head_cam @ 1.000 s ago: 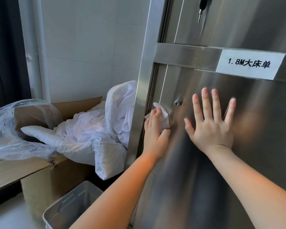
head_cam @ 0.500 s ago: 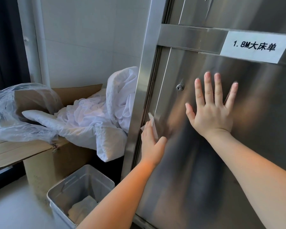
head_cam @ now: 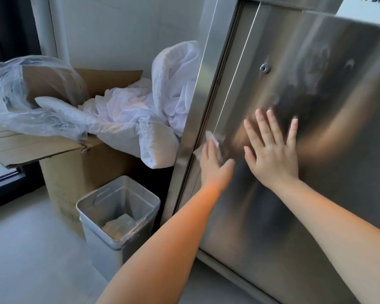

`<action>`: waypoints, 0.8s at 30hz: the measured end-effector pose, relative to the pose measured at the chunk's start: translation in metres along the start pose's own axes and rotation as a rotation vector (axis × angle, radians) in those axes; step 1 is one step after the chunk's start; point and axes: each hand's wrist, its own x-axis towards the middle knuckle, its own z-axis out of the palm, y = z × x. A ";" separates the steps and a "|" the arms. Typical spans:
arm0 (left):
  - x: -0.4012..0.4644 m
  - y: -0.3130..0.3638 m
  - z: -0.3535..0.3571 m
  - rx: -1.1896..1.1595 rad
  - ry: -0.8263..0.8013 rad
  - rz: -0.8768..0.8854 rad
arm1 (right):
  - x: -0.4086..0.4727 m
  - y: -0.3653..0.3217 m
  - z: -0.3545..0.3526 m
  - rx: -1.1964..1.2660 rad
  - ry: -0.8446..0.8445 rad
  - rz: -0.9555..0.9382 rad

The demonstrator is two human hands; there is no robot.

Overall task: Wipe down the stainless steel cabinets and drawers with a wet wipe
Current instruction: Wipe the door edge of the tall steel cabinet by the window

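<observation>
A tall stainless steel cabinet door (head_cam: 329,194) fills the right side, with a small round lock (head_cam: 265,68) near its upper left. My left hand (head_cam: 213,165) presses a white wet wipe (head_cam: 211,139) flat against the door's left edge, beside the cabinet frame (head_cam: 198,102). Only the wipe's top and left corner peek out from under my fingers. My right hand (head_cam: 272,150) lies flat on the door with its fingers spread, just right of the left hand. A hazy handprint smudge (head_cam: 303,84) shows higher on the door.
A grey waste bin (head_cam: 119,216) with crumpled paper inside stands on the floor left of the cabinet. Behind it a cardboard box (head_cam: 75,163) holds white bedding (head_cam: 140,115) and clear plastic film (head_cam: 31,93). A white label (head_cam: 364,7) sits at the door's top right.
My left hand has slid the wipe down the door's left edge, well below the lock. My right hand has shifted lower on the door too. The view tilted downward.
</observation>
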 end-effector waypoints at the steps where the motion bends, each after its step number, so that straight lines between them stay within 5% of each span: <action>1: 0.003 0.002 0.003 0.009 0.002 0.025 | -0.004 -0.002 0.006 -0.015 -0.026 0.016; 5: -0.003 -0.032 0.013 0.098 0.008 0.050 | -0.006 0.000 0.023 -0.066 -0.023 0.015; 13: -0.034 -0.138 0.011 -0.018 0.082 -0.420 | -0.007 0.004 0.043 -0.103 0.043 0.000; 19: 0.000 -0.068 0.038 -0.153 0.310 -0.208 | -0.007 0.003 0.042 -0.089 0.043 0.004; 24: -0.012 -0.103 0.033 -0.117 0.324 -0.138 | -0.007 0.002 0.042 -0.082 0.045 0.005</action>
